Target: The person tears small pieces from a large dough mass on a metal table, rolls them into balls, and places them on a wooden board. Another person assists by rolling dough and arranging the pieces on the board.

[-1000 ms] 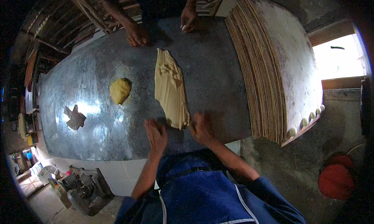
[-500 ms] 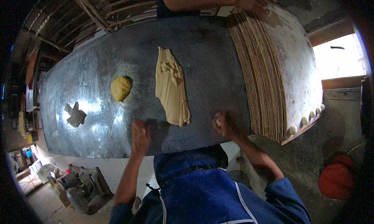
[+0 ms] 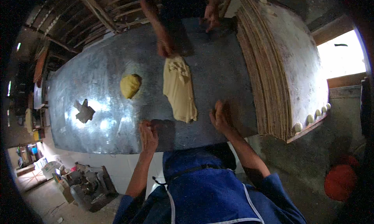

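My left hand (image 3: 149, 136) rests low at the table's near edge, fingers curled inward; what lies under them is hidden. To the right, my right hand (image 3: 222, 118) is cupped on the tabletop, palm down, and its contents do not show either. Between and beyond them lies a long, folded slab of pale dough (image 3: 180, 93). A co-worker's hand (image 3: 166, 47) touches the slab's far end, and the same person's other hand (image 3: 211, 18) hangs over the far edge.
On the dark tabletop (image 3: 105, 60) lie a yellow lump (image 3: 130, 86) and a flat greyish scrap (image 3: 84, 111) at left. A tall stack of boards (image 3: 269, 79) stands at right, with several small pale dough balls (image 3: 298, 127) along its top's near edge. A red round object (image 3: 341, 182) stands lower right.
The co-worker's hand has left the board stack and reached the slab's far end; pale pieces show at the stack's far corner. The pale ball in my right hand is now out of sight.
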{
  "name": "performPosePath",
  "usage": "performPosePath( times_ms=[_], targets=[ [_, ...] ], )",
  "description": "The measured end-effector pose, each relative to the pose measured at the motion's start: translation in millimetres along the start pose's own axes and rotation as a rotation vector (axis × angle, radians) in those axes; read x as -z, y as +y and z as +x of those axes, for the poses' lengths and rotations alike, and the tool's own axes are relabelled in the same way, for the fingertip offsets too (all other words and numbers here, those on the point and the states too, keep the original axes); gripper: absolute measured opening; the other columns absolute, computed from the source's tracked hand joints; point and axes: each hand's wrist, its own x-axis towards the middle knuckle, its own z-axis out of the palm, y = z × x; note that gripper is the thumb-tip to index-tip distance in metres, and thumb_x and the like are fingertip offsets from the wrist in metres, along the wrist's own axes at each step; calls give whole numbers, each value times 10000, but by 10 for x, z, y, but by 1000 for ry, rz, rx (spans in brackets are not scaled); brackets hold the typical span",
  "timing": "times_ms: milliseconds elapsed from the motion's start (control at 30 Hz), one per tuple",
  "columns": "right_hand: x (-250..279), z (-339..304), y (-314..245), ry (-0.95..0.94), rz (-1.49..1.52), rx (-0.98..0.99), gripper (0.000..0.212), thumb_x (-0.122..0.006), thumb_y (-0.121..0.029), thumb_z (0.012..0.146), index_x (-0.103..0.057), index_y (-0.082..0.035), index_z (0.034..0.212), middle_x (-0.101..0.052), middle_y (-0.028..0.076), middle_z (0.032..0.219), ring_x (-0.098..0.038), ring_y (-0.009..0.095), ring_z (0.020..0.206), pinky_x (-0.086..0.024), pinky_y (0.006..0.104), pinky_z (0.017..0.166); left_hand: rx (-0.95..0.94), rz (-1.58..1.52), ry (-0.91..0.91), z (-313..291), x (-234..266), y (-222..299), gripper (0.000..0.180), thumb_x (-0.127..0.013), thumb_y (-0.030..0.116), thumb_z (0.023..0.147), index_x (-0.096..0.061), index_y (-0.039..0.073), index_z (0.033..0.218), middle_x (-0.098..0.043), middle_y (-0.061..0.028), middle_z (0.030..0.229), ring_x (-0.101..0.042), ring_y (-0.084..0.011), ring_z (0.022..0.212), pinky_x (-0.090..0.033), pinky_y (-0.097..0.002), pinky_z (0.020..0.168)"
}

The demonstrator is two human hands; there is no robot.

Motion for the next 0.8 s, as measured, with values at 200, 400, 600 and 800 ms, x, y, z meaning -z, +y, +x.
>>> performPosePath(
  times_ms=[200,400,600,800],
  targets=[
    [306,-446,218,75,6,-81,214,-629,-32,960,-500,-12,1129,-563,186,1001,-557,342,907,-461,465,810,-29,-247,-211,96,728,159,390,-751,97,896,-555,9,1222,-625,-190,1107,-612,-339,1050,-506,-442,917],
    [740,-119,-632,-330,731,-559,261,-725,-81,926,-701,-18,1178,-677,129,1134,-672,237,1023,-550,366,842,516,-1246,-347,124,800,747,282,-748,41,902,-616,47,1152,-677,-88,992,-664,-191,889,-549,-335,778],
    [1021,390,-1449,-317,954,-203,239,-796,-141,864,-752,-48,1079,-720,125,966,-687,219,891,-549,358,796,497,-1387,-550,144,855,1165,135,-726,14,913,-662,36,1030,-691,-74,991,-663,-150,892,-542,-296,762],
    [1132,287,-1265,-745,1279,-182,193,-809,-133,848,-733,-23,988,-747,99,984,-700,208,935,-550,360,800,140,-1023,-752,407,1058,1118,119,-764,90,912,-704,33,998,-720,-86,1000,-674,-152,938,-557,-318,831]
  ],
)
